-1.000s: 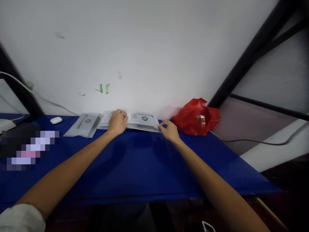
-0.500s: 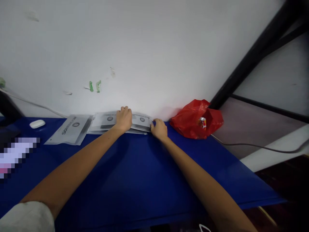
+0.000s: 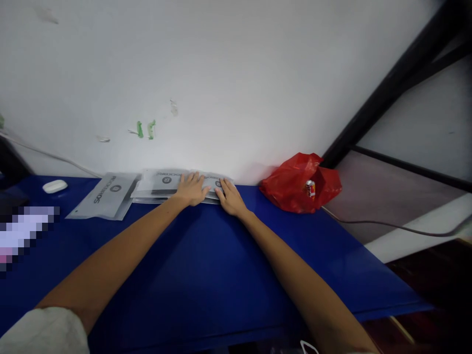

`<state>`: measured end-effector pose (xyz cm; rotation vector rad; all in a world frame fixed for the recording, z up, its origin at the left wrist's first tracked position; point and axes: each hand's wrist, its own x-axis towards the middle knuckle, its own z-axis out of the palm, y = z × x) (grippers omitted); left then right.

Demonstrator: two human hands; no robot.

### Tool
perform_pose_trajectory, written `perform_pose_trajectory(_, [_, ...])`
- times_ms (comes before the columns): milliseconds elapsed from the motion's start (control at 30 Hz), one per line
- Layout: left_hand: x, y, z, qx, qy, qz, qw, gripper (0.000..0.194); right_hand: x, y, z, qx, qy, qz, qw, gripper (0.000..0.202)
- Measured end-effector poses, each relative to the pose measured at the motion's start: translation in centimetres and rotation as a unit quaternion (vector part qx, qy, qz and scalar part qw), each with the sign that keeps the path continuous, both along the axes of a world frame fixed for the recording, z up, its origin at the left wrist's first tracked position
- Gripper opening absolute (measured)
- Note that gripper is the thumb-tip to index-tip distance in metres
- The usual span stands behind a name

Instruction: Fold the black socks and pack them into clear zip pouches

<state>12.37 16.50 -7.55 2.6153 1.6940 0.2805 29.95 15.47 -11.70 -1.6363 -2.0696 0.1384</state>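
My left hand lies with fingers spread across the inner ends of two stacks of frosted plastic zip bags. The left stack of bags shows dark print and rests against the wall. Under my right hand, also flat with fingers stretched out, is the right stack of bags, partly covered by both hands. Farther left, another frosted bag with a printed logo lies at a slant, its right edge close to the left stack.
A red plastic bag with a shiny packet in it stands right of my hands by the wall. At the left are a small white case and a blurred-out device. A black metal post rises behind the blue tabletop.
My left hand has opened from a closed grip and flattened onto the bags. My right hand has moved left from the stack's right end onto its top, fingers now stretched.
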Motion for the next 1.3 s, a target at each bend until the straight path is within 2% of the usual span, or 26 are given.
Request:
perform_pose_trajectory(167, [-0.8,-2.5,-0.1,0.065,-0.042,-0.028,0.997,0.059,-0.1,-2.5,0.5,0.005,0.001,0.001,1.0,0.062])
perform_pose_trajectory(367, [-3.6,-6.6,-1.3,0.091,-0.053,-0.04,0.994,0.054,-0.8,-7.3,0.6,0.012,0.0,0.011,1.0,0.059])
perform_pose_trajectory(500, [-6.2,-9.6,-2.2,0.05,-0.062,-0.029,0.996,0.054,-2.3,-10.7,0.8,-0.04,-0.008,0.014,0.999,0.058])
perform_pose_trajectory(633, [-8.3,-12.5,-3.3,-0.017,-0.052,0.026,0.998,0.055,-4.1,-13.6,0.6,-0.081,-0.025,0.025,0.996,0.057])
perform_pose_trajectory(700, [-8.9,-13.5,-3.8,-0.027,-0.051,0.05,0.997,0.054,-4.7,-14.6,0.5,-0.082,-0.036,0.025,0.996,0.055])
perform_pose_trajectory(867, [-9.3,-14.1,-4.6,0.001,-0.071,0.068,0.995,0.049,-5.0,-15.2,0.1,-0.061,-0.044,0.012,0.997,0.05])
perform_pose_trajectory(1300, [-9.3,-14.4,-4.4,0.019,-0.094,0.066,0.993,0.044,-4.6,-14.8,-0.3,-0.049,-0.033,0.013,0.998,0.045])
